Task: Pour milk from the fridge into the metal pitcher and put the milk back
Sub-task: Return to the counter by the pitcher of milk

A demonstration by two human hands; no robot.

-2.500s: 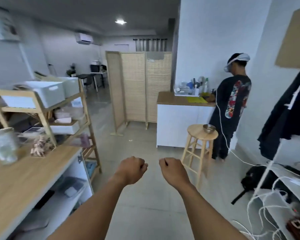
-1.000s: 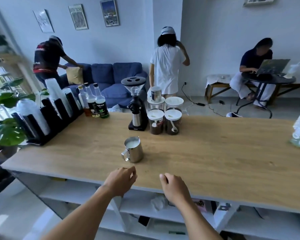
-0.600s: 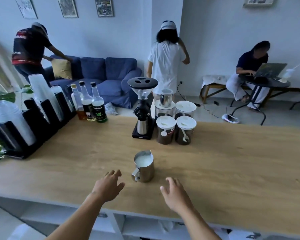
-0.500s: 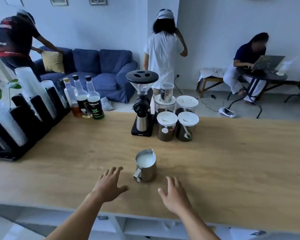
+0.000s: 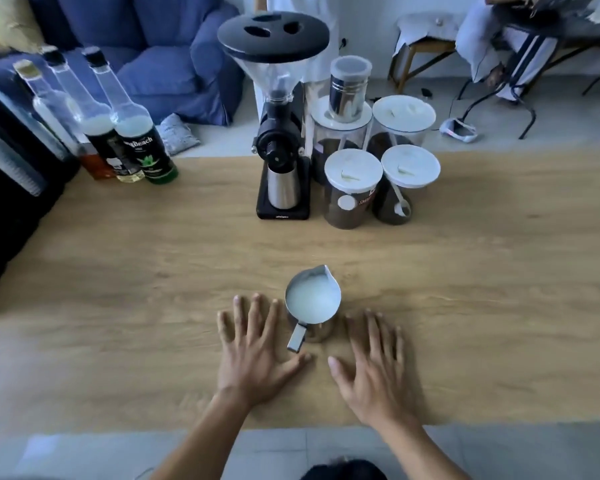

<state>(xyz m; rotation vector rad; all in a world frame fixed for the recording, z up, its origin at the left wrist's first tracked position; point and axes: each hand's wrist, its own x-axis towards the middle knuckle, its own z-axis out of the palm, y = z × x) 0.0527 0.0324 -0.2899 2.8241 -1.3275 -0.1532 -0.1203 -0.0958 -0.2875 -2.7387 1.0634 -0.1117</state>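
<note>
The metal pitcher (image 5: 313,303) stands upright on the wooden counter (image 5: 153,289), filled with white milk, its handle pointing toward me. My left hand (image 5: 255,351) lies flat on the counter just left of the pitcher, fingers spread, its thumb tip below the handle. My right hand (image 5: 371,362) lies flat just right of the pitcher, fingers spread. Neither hand holds anything. No milk carton or fridge is in view.
A black coffee grinder (image 5: 280,133) stands behind the pitcher, with several white-lidded jars (image 5: 352,188) to its right. Three syrup bottles (image 5: 132,133) stand at the back left beside a black cup rack (image 5: 11,174). A blue sofa (image 5: 160,46) and a seated person (image 5: 520,43) are beyond the counter.
I turned from the room to the counter and stepped up to it. Both hands went from fists to open and came down flat on either side of the pitcher.
</note>
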